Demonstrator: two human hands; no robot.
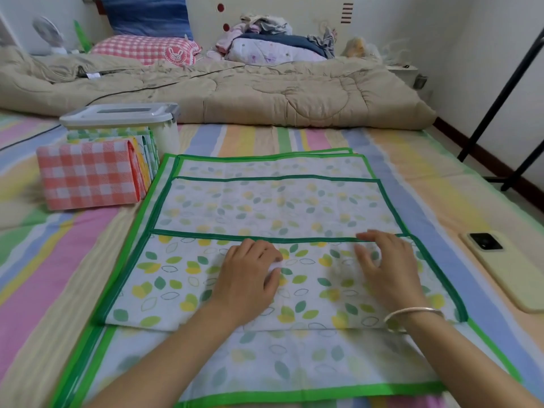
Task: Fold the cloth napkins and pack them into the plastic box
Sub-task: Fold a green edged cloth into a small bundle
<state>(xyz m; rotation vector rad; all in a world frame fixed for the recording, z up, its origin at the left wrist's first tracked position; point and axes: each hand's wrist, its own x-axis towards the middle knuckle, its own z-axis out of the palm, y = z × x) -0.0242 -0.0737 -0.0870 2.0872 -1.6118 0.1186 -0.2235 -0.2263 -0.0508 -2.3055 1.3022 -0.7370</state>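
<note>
A leaf-print napkin (176, 278) with a green border lies partly folded on top of other spread napkins (265, 169) on the striped sheet. My left hand (250, 275) rests on the near folded flap with fingers bent, touching the cloth. My right hand (385, 263) lies flat on the same flap, its fingertips at the green folded edge. A stack of folded napkins (88, 175), a red-checked one in front, leans against the plastic box (167, 128), whose lid (120, 113) is on.
A phone (506, 266) lies on the sheet to the right. A beige quilt (235, 92), pillows (144, 48) and a clothes pile (270, 39) fill the far end of the bed. Black rack legs (500, 104) stand at the right.
</note>
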